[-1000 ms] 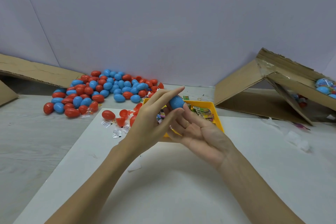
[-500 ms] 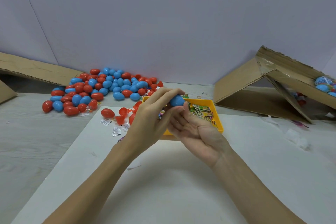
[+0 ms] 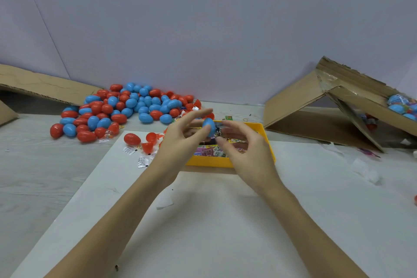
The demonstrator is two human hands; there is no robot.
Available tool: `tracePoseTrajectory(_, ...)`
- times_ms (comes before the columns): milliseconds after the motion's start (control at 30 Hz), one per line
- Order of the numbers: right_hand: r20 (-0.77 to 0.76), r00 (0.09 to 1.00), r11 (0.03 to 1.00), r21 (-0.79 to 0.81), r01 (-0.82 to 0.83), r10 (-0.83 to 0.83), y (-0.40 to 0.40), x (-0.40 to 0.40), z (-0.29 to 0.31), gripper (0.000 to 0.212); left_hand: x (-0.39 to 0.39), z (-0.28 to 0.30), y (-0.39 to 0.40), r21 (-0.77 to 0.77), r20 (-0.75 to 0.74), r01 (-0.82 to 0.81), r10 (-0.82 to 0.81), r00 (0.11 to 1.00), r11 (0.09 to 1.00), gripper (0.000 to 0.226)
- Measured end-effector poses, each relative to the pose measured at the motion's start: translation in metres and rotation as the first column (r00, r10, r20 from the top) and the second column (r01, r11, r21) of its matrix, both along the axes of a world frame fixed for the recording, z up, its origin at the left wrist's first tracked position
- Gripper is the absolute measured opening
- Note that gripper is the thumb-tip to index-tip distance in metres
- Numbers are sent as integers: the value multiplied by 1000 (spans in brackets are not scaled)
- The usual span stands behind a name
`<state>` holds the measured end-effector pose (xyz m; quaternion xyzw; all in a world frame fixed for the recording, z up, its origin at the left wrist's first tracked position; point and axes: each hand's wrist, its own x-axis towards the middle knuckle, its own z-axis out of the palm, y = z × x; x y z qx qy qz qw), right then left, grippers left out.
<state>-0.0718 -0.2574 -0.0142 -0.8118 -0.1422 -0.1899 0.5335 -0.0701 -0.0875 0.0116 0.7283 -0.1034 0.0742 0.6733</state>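
- Here, centre frame, the left hand (image 3: 180,142) pinches the blue egg (image 3: 208,127) in a fingertip grip above the yellow tray (image 3: 209,162), probably so that its contents fall inside.
- The right hand (image 3: 248,151), fingers loosely curved and holding nothing, waits just beside the egg, seemingly ready to twist it.
- The egg pile (image 3: 126,108), upper left, serves as supply on the tabletop (image 3: 33,176).

One egg (image 3: 208,126), plain blue. One tray (image 3: 209,162), yellow; packets (image 3: 208,151) inside, multicoloured print. At ten o'clock, egg pile (image 3: 126,108): red, blue.

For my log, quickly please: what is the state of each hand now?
Left hand: pinches the blue egg.
Right hand: open, fingers loosely curled, holds nothing.
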Motion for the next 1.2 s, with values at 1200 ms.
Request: tracePoseTrajectory(1200, 9, 979, 801, -574, 170, -202, -24, 12, 3, 31, 4, -3, 2, 319, 101, -116, 88, 991, 941, 14)
